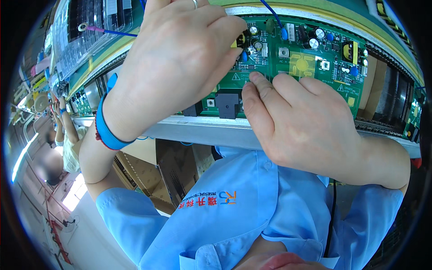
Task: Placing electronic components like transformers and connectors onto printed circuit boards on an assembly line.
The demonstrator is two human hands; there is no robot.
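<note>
My left hand (pixel 173 60), wearing a blue wrist strap (pixel 108 126), reaches over the left part of a green circuit board (pixel 276 67); its fingertips are hidden behind the hand or cut off by the upper edge. My right hand (pixel 301 119) is closed, with thumb and index fingertips together at the middle of the board. Whether a small part sits between them cannot be made out. A black block-shaped component (pixel 227 105) stands near the board's front edge. Capacitors (pixel 313 43) and a yellow-black transformer (pixel 349 51) rise from the right half. A yellow tape square (pixel 301 65) lies there too.
The board rests between rails of a conveyor line (pixel 202 128). A blue wire with a ring terminal (pixel 83 27) runs behind my left hand. Clear plastic trays (pixel 81 36) lie at upper left. Cardboard boxes (pixel 144 175) stand below the rail. Another person (pixel 67 130) works at far left.
</note>
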